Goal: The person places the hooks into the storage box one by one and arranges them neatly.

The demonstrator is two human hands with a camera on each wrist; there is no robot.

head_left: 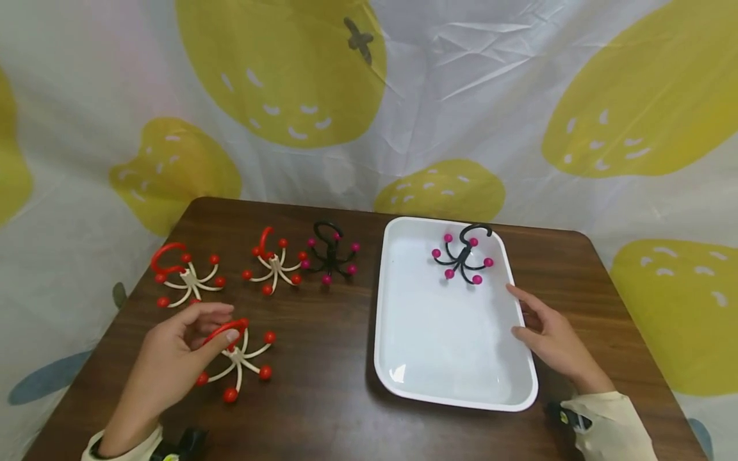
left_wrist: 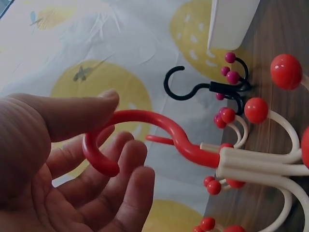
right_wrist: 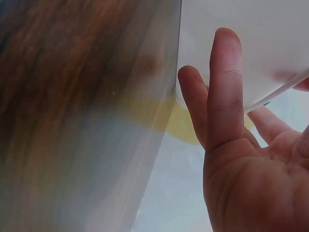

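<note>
My left hand pinches the red hook of a cream multi-arm hanger between thumb and forefinger; in the left wrist view the red hook passes under the thumb of the hand, other fingers loosely bent. The hanger's arms end in red balls. At the right, my right hand rests on the right rim of a white tray, fingers fairly straight; the right wrist view shows this hand against the tray's outer wall. A black hanger with pink balls lies in the tray's upper right part.
Behind my left hand lie two more cream hangers with red hooks, one at the left and one further right. Beside the latter is a black hanger with pink balls. A patterned cloth hangs behind the brown table.
</note>
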